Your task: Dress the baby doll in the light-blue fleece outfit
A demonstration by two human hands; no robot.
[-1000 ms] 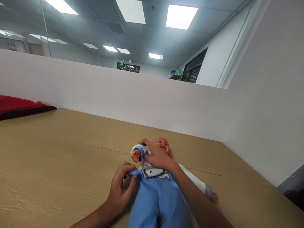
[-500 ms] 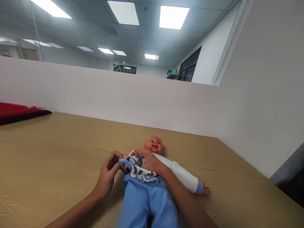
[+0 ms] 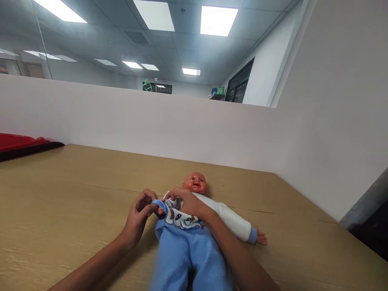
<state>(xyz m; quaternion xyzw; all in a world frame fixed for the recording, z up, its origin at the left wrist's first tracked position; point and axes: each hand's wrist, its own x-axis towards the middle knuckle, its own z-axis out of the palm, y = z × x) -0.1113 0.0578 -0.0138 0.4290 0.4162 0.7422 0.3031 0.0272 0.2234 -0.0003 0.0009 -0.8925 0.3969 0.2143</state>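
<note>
A bald baby doll [image 3: 195, 182] lies face up on a tan table [image 3: 100, 182], its head toward the wall. It wears a white top [image 3: 232, 218] with blue cuffs, bunched at the chest over a printed animal face, and blue trousers [image 3: 189, 250]. My left hand [image 3: 140, 214] pinches a blue cuff at the doll's side, where a bit of the doll's hand shows inside. Across the doll's chest lies my right hand [image 3: 185, 202], its fingers closed on the bunched white top. The doll's other arm is sleeved and stretched out to the right.
A red tray-like object [image 3: 20, 141] with a black edge sits at the far left. A white wall [image 3: 151, 121] stands behind the table, with a window above it. A dark gap shows at the lower right.
The view has shifted slightly, moving the doll a little up and left in the picture. Both hands keep nearly the same hold on the cuff and top.
</note>
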